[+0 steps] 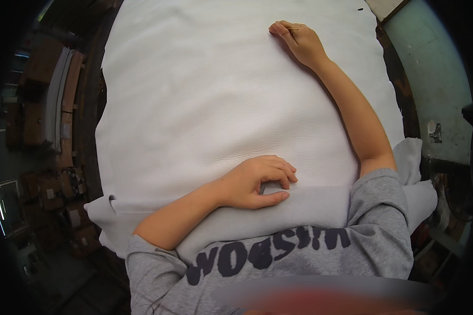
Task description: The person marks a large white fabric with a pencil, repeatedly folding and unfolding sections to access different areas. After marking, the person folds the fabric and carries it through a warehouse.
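A large sheet of white grained leather [220, 94] lies spread in front of me, its near edge folded over to show a pale grey underside [320, 205]. On that fold rests my left hand [255, 181], open, its thumb on the grey side and its fingers curved over the white side. My right hand [297, 42] is stretched out to the far right part of the leather. Its fingers are closed round a thin, stick-like tool [294, 29]; most of the tool is hidden, so its exact kind does not show.
Brown cardboard boxes [42, 94] and flat boards [63, 100] stand along the left. A pale greenish surface [436, 73] runs down the right, beside the leather's uneven edge. A small dark mark [360, 9] shows near the leather's far right corner.
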Action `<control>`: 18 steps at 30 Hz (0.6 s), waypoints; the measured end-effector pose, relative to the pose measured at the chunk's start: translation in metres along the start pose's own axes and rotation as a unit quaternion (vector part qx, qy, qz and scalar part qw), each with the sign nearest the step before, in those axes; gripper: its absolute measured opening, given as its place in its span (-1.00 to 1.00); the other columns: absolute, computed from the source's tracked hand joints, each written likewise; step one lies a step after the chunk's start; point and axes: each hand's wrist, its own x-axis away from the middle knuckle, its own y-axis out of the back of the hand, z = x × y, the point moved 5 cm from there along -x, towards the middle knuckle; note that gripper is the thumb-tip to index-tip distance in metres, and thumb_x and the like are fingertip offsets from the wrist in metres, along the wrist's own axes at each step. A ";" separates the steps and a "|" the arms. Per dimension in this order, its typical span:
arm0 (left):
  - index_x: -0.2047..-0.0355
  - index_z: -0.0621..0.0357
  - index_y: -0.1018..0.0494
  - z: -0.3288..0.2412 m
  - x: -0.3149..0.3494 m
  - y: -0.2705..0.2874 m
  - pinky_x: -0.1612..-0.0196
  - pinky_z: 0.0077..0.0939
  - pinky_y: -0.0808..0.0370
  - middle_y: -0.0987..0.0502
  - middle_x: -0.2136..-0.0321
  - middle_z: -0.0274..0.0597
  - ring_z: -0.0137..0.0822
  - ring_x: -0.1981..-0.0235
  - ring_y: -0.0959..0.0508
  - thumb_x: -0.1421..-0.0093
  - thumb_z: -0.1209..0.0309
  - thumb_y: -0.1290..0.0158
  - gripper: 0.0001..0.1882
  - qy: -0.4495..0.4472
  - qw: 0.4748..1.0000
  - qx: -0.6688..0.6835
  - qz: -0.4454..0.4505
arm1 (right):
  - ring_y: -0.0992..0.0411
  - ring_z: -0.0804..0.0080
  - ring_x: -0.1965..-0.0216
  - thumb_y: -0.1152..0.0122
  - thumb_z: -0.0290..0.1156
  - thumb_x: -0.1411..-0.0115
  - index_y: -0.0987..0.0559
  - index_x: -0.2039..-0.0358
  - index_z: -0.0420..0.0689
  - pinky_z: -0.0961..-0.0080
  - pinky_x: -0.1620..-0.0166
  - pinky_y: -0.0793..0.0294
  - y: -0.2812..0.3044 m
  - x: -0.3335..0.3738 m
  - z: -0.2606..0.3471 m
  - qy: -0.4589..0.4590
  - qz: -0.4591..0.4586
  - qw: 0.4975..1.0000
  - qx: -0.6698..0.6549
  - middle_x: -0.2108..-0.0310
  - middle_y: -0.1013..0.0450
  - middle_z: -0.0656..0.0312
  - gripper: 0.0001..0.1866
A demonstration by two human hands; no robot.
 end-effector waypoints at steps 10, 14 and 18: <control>0.36 0.18 -0.59 0.001 0.001 -0.001 -0.13 -0.21 -0.49 -0.65 0.13 -0.10 -0.08 -0.09 -0.57 -0.14 0.44 -0.24 -0.90 0.001 1.000 -0.005 0.003 | -0.51 0.36 -0.10 0.17 -0.02 -0.50 -0.67 0.14 0.01 0.26 -0.24 -0.38 -0.007 0.010 0.027 0.161 -0.127 0.952 0.229 0.16 -0.64 0.31 -0.54; 0.36 0.18 -0.59 -0.001 0.000 0.000 -0.13 -0.21 -0.49 -0.66 0.13 -0.12 -0.09 -0.09 -0.57 -0.14 0.45 -0.24 -0.91 -0.007 1.000 -0.003 0.001 | -0.54 0.47 0.01 0.15 0.02 -0.49 -0.70 0.16 -0.01 0.33 -0.15 -0.41 -0.004 0.003 -0.002 -0.063 0.119 0.991 0.005 0.21 -0.64 0.24 -0.50; 0.36 0.17 -0.59 0.001 0.001 -0.001 -0.13 -0.21 -0.49 -0.66 0.13 -0.13 -0.09 -0.09 -0.57 -0.14 0.46 -0.24 -0.91 -0.005 1.000 -0.003 -0.002 | -0.53 0.48 0.16 0.13 0.07 -0.48 -0.69 0.27 -0.13 0.44 -0.02 -0.45 0.017 -0.003 -0.013 -0.096 -0.092 0.967 -0.216 0.33 -0.60 0.24 -0.42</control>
